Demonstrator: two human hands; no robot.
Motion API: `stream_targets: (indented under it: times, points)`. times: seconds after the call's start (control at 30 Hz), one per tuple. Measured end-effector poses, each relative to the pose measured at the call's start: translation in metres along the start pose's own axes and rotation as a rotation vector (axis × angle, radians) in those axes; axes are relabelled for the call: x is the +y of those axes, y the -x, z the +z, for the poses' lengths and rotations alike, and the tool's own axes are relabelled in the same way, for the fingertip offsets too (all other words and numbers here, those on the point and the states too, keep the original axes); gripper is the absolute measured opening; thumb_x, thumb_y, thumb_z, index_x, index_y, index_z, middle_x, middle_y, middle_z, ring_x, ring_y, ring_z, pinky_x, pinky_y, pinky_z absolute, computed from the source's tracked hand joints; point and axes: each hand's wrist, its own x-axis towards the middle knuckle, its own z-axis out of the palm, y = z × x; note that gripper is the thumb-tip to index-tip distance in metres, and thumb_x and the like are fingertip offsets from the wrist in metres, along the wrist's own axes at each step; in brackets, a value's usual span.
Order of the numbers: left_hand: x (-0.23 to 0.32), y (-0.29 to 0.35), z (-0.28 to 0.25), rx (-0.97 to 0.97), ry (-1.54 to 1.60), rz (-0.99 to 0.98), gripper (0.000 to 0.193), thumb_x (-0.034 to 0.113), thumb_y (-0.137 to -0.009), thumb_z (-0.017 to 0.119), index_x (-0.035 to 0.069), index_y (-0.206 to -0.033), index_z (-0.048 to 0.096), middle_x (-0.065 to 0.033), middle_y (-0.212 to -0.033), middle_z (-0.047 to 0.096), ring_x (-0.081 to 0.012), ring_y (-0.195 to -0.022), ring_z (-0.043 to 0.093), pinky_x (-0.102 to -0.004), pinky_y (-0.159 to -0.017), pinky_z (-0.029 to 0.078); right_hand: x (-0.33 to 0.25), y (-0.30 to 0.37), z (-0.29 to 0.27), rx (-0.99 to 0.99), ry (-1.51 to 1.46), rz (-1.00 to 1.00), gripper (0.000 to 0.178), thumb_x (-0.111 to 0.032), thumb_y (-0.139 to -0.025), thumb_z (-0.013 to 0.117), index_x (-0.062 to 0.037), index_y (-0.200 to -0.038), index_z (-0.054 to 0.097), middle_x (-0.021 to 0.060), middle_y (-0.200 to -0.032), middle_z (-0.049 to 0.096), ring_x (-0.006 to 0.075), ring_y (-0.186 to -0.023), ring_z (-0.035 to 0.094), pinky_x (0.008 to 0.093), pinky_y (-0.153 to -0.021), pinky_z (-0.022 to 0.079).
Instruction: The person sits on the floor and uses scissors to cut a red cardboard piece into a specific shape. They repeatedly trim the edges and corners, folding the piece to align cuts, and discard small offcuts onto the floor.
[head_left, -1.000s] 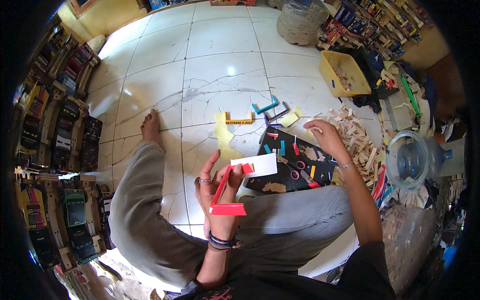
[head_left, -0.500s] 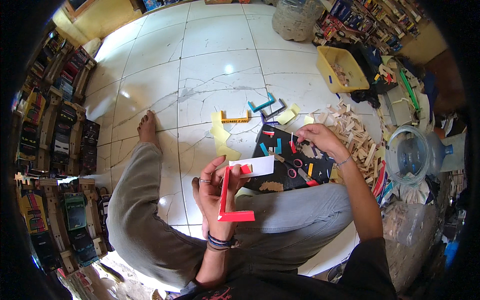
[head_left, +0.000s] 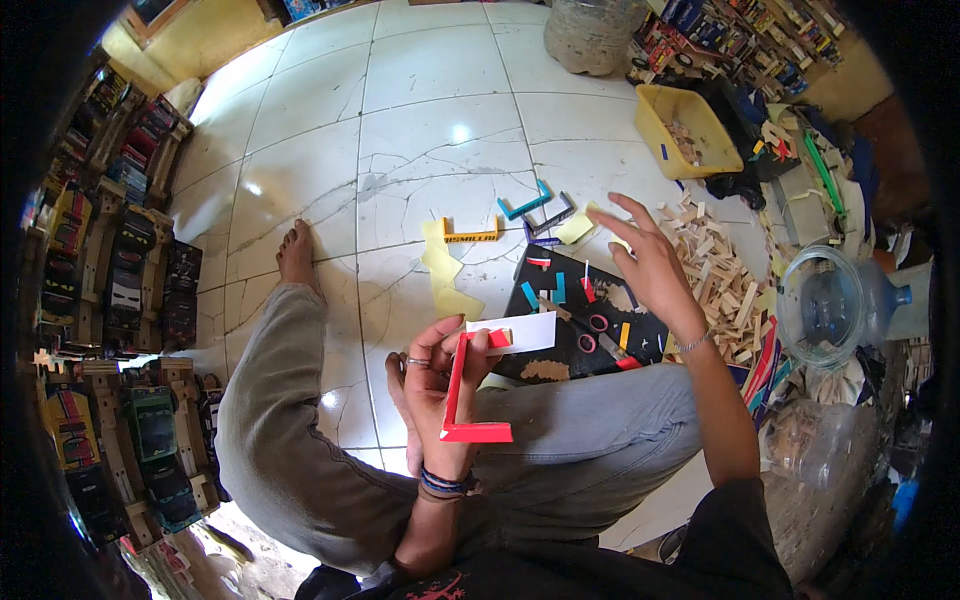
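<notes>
My left hand [head_left: 425, 390] is closed round a red U-shaped frame [head_left: 478, 433] above my bent leg. A white paper piece [head_left: 532, 331] sticks out to the right from between the same fingers, behind the frame's upper arm. My right hand [head_left: 652, 265] is raised with fingers spread and nothing in it, over the right side of a worn black board [head_left: 545, 348]. On that board lie scissors [head_left: 599, 323], short blue strips [head_left: 558, 288], a red-and-white strip [head_left: 588, 291] and a yellow strip [head_left: 625, 334].
Beyond the board lie a yellow frame [head_left: 470, 236], a light blue frame [head_left: 524, 207] and yellow paper pieces [head_left: 440, 268]. Loose wooden blocks [head_left: 728, 285] are heaped at right, near a clear plastic bottle [head_left: 825, 305]. A yellow tub [head_left: 645, 110] stands farther back.
My right hand has let go of the red-and-white strip, lifted away from the board and spread its fingers. My left hand still holds the red frame and white paper, almost unmoved.
</notes>
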Motion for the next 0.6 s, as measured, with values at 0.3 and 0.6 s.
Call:
stream_targets:
  times: [0.3, 0.6]
  points:
    - [0.001, 0.003, 0.005, 0.030, -0.062, 0.065, 0.034, 0.003, -0.092, 0.073, 0.000, -0.121, 0.056, -0.0112, -0.110, 0.069, -0.0180, -0.103, 0.068, -0.0333, -0.092, 0.059, -0.083, 0.034, -0.007, 0.110, -0.124, -0.641, 0.025, -0.019, -0.081, 0.076, -0.0166, -0.106, 0.075, -0.0030, -0.105, 0.067, 0.0119, -0.093, 0.062, 0.0327, -0.084, 0.044]
    - [0.004, 0.006, 0.010, -0.041, -0.110, 0.067, 0.044, -0.006, -0.092, 0.068, 0.000, -0.130, 0.048, -0.0184, -0.117, 0.069, -0.0207, -0.107, 0.069, -0.0273, -0.094, 0.056, -0.078, 0.036, 0.006, 0.009, -0.191, -0.593, 0.024, -0.025, -0.082, 0.077, -0.0182, -0.105, 0.075, -0.0014, -0.112, 0.065, 0.0141, -0.096, 0.062, 0.0355, -0.089, 0.042]
